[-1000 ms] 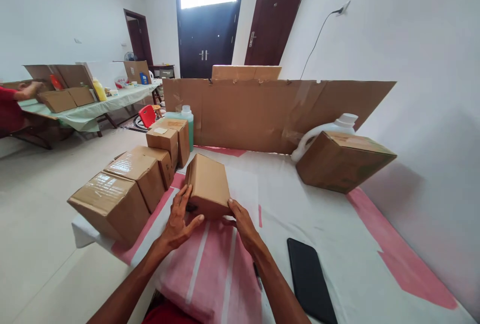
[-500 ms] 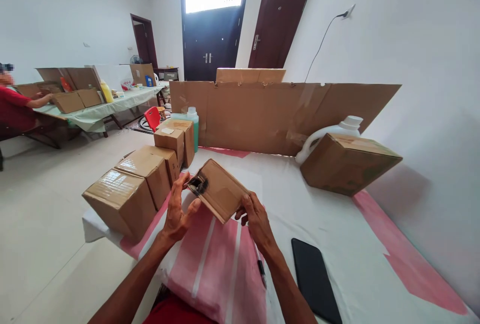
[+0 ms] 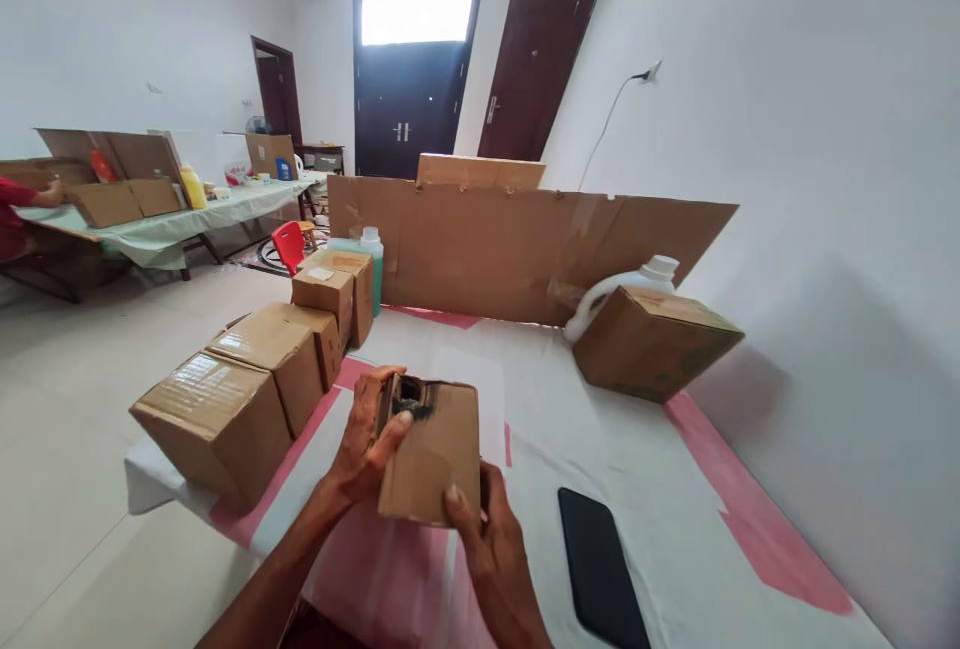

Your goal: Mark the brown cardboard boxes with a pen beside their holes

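Note:
Both my hands hold a small brown cardboard box [image 3: 436, 449] lifted above the table [image 3: 637, 449], which has a white and pink cover. My left hand [image 3: 367, 439] grips its upper left corner, thumb on the face beside a dark torn hole in the top edge. My right hand [image 3: 491, 544] holds the lower right corner from below, thumb on the front. The box faces me, tilted upright.
A row of taped cardboard boxes [image 3: 214, 419] lines the table's left edge, with a green bottle [image 3: 369, 259] behind. A black phone [image 3: 600, 564] lies at my right. A tilted larger box [image 3: 652, 341], a white jug [image 3: 637, 279] and a cardboard screen [image 3: 525, 244] stand at the back. A person in red [image 3: 15, 219] works at a far table.
The box has come up off the table and turned toward me, so its holed edge is now on top. My right hand has shifted under its lower corner.

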Demonstrator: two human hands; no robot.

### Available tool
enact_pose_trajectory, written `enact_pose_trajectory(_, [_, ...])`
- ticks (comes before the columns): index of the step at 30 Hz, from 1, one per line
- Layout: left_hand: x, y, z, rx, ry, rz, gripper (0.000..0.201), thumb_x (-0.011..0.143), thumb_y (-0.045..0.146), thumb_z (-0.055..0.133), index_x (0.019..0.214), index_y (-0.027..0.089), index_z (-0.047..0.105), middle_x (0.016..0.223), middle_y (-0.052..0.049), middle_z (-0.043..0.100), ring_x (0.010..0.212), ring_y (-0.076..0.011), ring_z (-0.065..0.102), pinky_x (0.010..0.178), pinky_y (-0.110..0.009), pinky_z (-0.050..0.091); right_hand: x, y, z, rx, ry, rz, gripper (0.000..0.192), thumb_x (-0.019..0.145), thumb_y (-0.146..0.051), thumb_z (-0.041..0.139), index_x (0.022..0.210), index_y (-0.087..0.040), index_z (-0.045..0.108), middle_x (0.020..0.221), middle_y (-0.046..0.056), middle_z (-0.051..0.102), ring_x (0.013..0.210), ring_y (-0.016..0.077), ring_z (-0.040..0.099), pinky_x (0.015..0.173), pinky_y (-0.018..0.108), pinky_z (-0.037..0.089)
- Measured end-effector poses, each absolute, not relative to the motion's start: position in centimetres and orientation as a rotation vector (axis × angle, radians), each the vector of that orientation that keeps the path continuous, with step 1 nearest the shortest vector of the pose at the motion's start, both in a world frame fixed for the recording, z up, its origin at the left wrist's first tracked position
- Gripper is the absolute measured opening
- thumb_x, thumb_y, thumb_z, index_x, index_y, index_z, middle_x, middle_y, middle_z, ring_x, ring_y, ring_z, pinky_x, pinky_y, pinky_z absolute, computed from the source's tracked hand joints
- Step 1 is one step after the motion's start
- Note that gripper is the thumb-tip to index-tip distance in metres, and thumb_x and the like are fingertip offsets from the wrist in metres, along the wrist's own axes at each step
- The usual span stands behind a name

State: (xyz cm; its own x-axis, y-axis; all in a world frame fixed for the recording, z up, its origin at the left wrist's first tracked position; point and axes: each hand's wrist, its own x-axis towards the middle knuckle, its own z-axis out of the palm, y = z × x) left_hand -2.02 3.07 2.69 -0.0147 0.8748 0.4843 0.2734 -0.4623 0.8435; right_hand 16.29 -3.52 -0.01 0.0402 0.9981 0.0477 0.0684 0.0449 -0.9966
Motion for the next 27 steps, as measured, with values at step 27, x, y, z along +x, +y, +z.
enact_pose_trajectory(27, [-2.2, -5.1, 4.1, 1.472, 1.376, 1.181, 0.078, 0.080, 0.067, 0.069, 0.149, 0.036, 0.049, 0.144, -0.006, 0.059, 0.127, -0.0379, 0.059, 0.107, -0.049, 0.051, 13.5, -4.3, 5.7, -1.337, -1.422, 0.634, 0.055, 0.084, -0.037, 0.073, 0.135, -0.025, 0.054, 0.133, 0.011, 0.061, 0.124, 0.0320, 0.056, 0.110, 0.053, 0.045])
